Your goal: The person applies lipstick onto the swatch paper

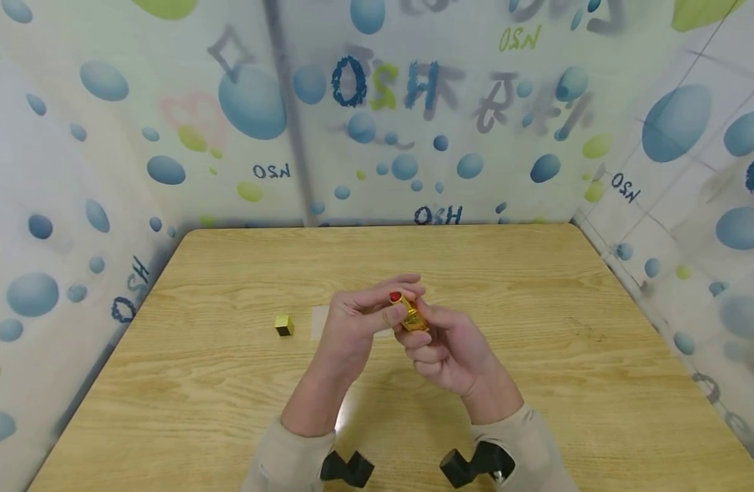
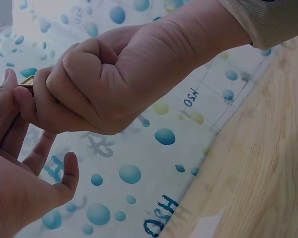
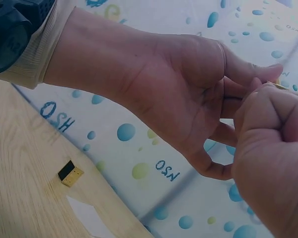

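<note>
In the head view a gold lipstick point(image 1: 413, 317) is held above the table with its red tip out, leaning up and to the left. My left hand point(image 1: 355, 324) pinches it near the top, thumb on the near side. The right hand point(image 1: 453, 352) grips the lower part, its fingers curled under the gold case. Both wrist views show only a sliver of the gold case between the fingertips. A small gold block with a black face point(image 1: 284, 325) stands on the table left of my left hand.
A white sheet of paper point(image 1: 319, 321) lies on the wooden table point(image 1: 536, 287), partly hidden behind my left hand. Patterned curtain walls point(image 1: 413, 164) enclose the table at the back and sides. Dark camera mounts point(image 1: 347, 469) sit at both wrists.
</note>
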The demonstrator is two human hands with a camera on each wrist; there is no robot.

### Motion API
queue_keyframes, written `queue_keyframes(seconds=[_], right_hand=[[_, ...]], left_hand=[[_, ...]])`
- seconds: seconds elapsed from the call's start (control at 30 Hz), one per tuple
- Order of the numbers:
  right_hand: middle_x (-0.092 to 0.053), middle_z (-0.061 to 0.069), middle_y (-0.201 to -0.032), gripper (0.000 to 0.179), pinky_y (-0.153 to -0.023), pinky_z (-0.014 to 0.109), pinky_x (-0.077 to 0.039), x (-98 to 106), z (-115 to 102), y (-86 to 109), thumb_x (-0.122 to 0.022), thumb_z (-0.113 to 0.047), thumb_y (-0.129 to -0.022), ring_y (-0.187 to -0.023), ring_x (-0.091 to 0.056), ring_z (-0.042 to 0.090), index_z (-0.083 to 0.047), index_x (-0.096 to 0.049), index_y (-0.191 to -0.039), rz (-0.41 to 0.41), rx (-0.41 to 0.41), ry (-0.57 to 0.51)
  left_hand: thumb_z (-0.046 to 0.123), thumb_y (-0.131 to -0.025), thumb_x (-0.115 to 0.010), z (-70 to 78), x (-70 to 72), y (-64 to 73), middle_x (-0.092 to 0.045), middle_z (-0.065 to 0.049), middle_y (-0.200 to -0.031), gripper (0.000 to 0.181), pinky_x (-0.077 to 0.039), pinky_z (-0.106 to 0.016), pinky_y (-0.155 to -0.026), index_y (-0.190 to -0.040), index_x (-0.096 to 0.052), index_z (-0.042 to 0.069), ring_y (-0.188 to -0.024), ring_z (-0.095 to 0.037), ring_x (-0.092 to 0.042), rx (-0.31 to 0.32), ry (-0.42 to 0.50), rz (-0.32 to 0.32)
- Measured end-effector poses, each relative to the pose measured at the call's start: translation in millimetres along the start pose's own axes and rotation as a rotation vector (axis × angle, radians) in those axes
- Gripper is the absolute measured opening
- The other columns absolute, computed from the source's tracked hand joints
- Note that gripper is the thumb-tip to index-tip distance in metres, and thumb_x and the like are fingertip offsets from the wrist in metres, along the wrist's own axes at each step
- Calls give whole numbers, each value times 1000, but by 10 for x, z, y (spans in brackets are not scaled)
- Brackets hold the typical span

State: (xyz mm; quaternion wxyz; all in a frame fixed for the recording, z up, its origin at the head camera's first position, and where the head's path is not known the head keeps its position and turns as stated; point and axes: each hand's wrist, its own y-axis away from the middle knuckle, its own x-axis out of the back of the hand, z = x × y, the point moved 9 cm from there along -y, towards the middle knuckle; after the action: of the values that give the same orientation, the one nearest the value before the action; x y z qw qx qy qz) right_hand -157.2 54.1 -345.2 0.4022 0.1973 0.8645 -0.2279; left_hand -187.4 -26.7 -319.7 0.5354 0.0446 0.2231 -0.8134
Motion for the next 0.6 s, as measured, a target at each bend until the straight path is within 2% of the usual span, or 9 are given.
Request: queue_keyframes(seconds=[0.13,0.3,0.43,0.5,0.53,0.6], right_hand=[[-56,-8,-81,46,-45,21,-12,-9,22,-8,-26,-33,-118,-49,-15,7,-7,-64,-116,-7,-22,-15],[-55,-8,-81,42,-44,21,-12,-27,35,-9,-27,-31,-118,-47,-16,7,-9,-62,-117,-15,-29,-22],[-50,-8,-81,40,-45,21,-13,-29,26,-11,-24,-32,-118,-49,-18,7,-15,-60,-123,4,-2,-4],[-48,-8,-81,41,-49,22,-15,-3,-14,-19,-24,-35,-119,-52,-20,9,-16,-61,-122,57,56,82],[-48,-7,-82,42,-51,24,-17,15,-50,-22,-25,-36,-119,-54,-22,10,-17,-62,-120,96,104,161],[-46,-5,-82,40,-55,26,-21,43,-142,-28,-28,-37,-118,-58,-28,11,-17,-63,-115,192,225,395]], left_hand=[[27,-93,-84,18,-9,3,-82,13,-108,10,-40,-49,-122,-101,-87,31,-139,-15,-61,-22,0,-22],[34,-90,-86,38,-30,-1,-82,12,-108,14,-46,-40,-118,-103,-87,30,-139,-17,-60,-63,-5,-60],[29,-92,-85,23,-10,-16,-82,10,-108,13,-50,-37,-114,-104,-87,28,-138,-17,-60,-54,-16,-30],[22,-95,-82,4,17,-19,-82,7,-111,16,-53,-36,-111,-110,-86,21,-134,-19,-63,-34,-23,19],[18,-96,-81,-9,37,-21,-82,6,-113,18,-54,-36,-109,-113,-86,16,-130,-19,-66,-21,-31,55],[12,-98,-78,-31,80,-19,-82,0,-117,22,-56,-33,-106,-119,-82,7,-124,-19,-70,4,-47,142]])
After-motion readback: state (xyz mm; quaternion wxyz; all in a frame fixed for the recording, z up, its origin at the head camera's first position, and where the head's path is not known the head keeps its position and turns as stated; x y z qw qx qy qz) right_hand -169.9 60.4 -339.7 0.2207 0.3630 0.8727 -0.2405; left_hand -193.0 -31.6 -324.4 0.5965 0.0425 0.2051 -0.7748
